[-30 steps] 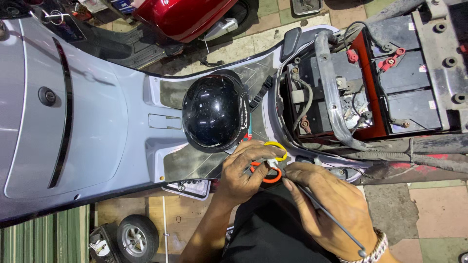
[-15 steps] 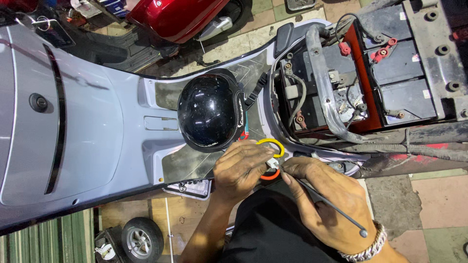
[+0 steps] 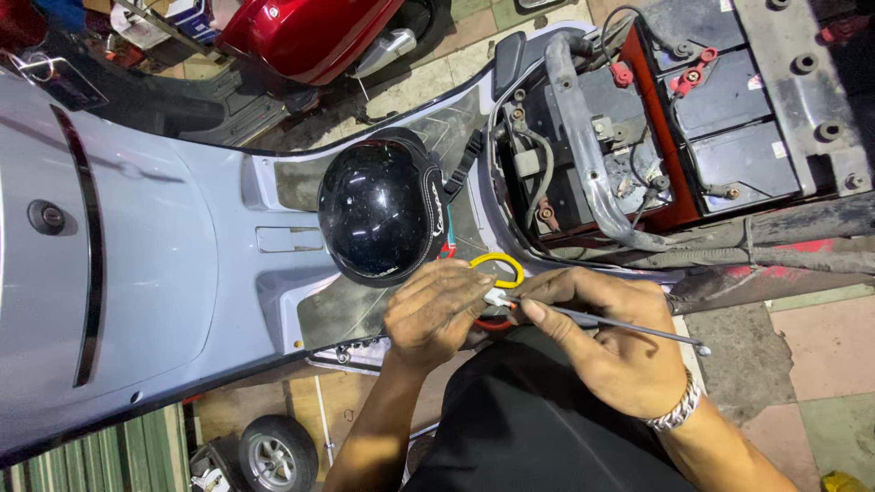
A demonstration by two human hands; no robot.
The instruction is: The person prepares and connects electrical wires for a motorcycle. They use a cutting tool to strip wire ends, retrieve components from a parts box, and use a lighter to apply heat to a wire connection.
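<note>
1. Fingers of your left hand [image 3: 436, 314] pinch a small white connector [image 3: 498, 297] at the scooter footboard's [image 3: 337, 310] near edge, beside the yellow wire loop [image 3: 497, 266].
2. Your right hand [image 3: 606, 342] is closed on a thin metal probe [image 3: 620, 322], its tip at the connector.
3. Black helmet [image 3: 381, 210] sits mid-footboard.

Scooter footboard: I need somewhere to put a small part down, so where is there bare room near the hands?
Bare grey panel lies left of the black helmet, toward the scooter's front shield. It is crowded where the left hand and right hand work a thin metal tool by the yellow wire loop, and in the battery bay.
</note>
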